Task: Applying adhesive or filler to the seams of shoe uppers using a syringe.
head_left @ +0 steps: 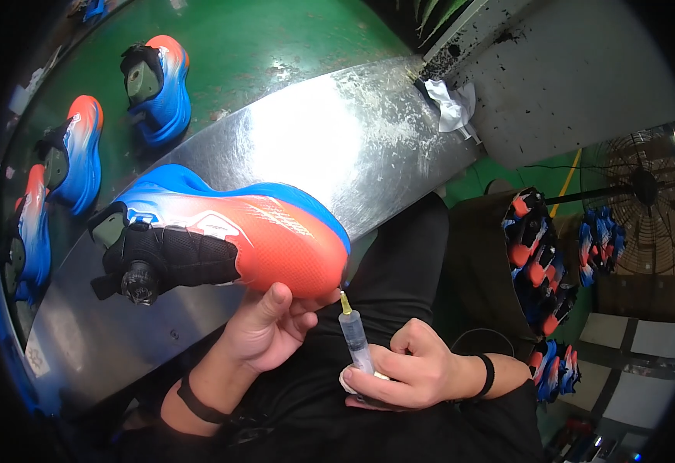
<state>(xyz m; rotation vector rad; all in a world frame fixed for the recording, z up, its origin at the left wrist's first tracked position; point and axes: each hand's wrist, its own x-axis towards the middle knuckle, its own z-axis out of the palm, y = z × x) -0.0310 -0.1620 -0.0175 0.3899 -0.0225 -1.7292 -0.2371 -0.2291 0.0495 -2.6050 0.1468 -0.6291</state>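
Observation:
A sports shoe [287, 239], orange-red at the toe and blue along the sole and heel, lies on its side before me. Its black knit collar [179, 255] has a dark round knob and a grey-green insert in the opening. My left hand [268, 328] supports the toe from below, thumb against the upper and the other fingers partly hidden behind it. In my right hand [414, 366] is a clear syringe [355, 339] with a yellow needle hub, gripped around its lower barrel. The needle points up at the toe's sole edge; whether it touches cannot be made out.
A shiny metal plate [384, 116] lies under the shoe, beside a green belt [275, 35] carrying several similar shoes [160, 89]. White crumpled material [453, 104] lies at the plate's far end. On the right stand a bin of shoes [534, 262] and a large fan [644, 187].

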